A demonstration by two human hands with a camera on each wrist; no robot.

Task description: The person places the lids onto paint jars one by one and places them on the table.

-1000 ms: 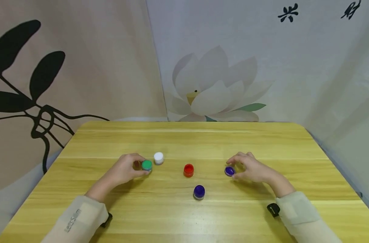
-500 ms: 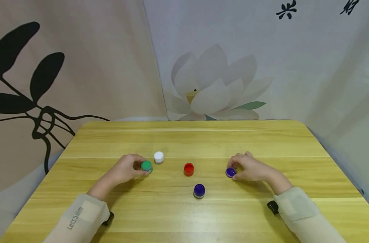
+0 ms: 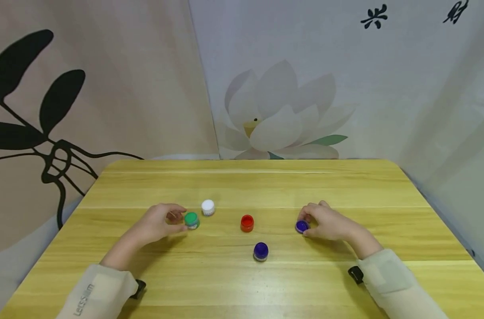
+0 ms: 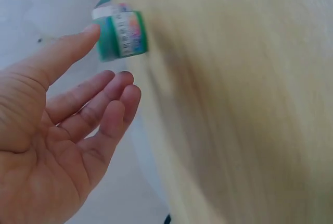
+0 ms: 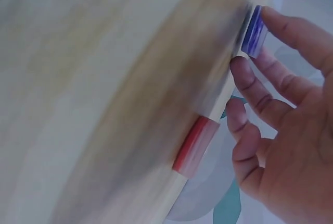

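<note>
On the left of the table stands a small paint jar with a green lid (image 3: 192, 220). My left hand (image 3: 159, 225) is beside it, fingers spread and nothing in them; in the left wrist view the thumb tip overlaps the jar's edge. At the right, my right hand (image 3: 325, 221) pinches a purple lid (image 3: 302, 227) between thumb and fingers, low over the wood. In the right wrist view the purple lid (image 5: 254, 32) is at the thumb tip, and a flat red lid (image 5: 195, 147) lies past the fingers, hidden behind the hand in the head view.
Between the hands stand a red paint jar (image 3: 247, 223) without a lid and, nearer me, a purple paint jar (image 3: 260, 251). A white-lidded jar (image 3: 208, 207) is just behind the green one. The wooden table (image 3: 242, 181) ends at a printed curtain (image 3: 166, 79).
My left hand has let go of the green-lidded jar and drawn back slightly to the left. My right fingers have closed in on the purple lid, which has barely moved.
</note>
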